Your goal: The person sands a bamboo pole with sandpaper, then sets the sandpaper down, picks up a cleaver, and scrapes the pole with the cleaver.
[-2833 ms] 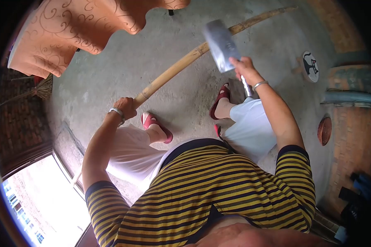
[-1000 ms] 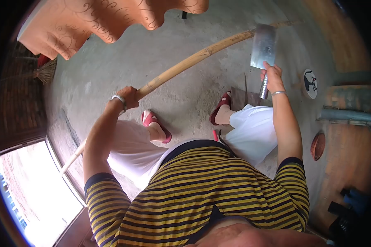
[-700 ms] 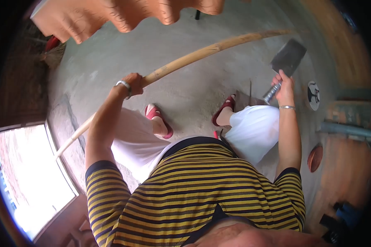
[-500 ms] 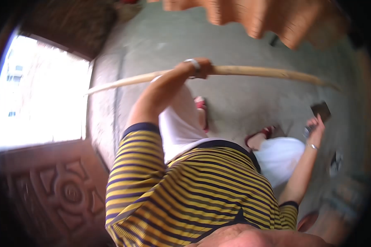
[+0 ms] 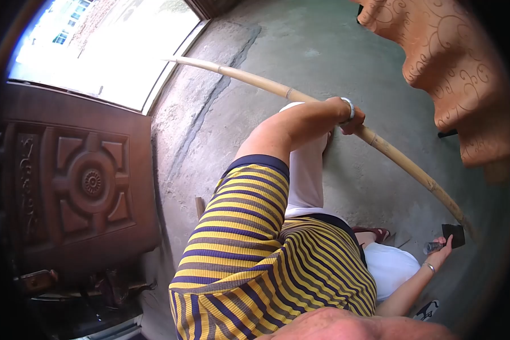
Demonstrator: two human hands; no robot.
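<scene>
My left hand (image 5: 351, 116) is closed around a long, pale bamboo pole (image 5: 391, 152), gripping it near its middle. The pole slopes from the bright doorway down to the lower right. At the right, my right hand (image 5: 445, 246) is closed on a tool with a dark, square blade, which looks like a cleaver (image 5: 453, 234). Its greyish handle sticks out to the left of my fingers. The pole's lower end comes close to the blade; whether the two touch, I cannot tell.
A carved brown door (image 5: 93, 181) stands at the left, beneath the bright doorway (image 5: 113, 51). Orange patterned cloth (image 5: 447, 73) hangs at the upper right. The concrete floor (image 5: 209, 153) has a long crack. Several dark items (image 5: 110, 289) sit at the lower left.
The camera view has turned. The pole has gone from nearly level to a slope down to the right, and its right end is now nearer the blade. Both hands keep their holds.
</scene>
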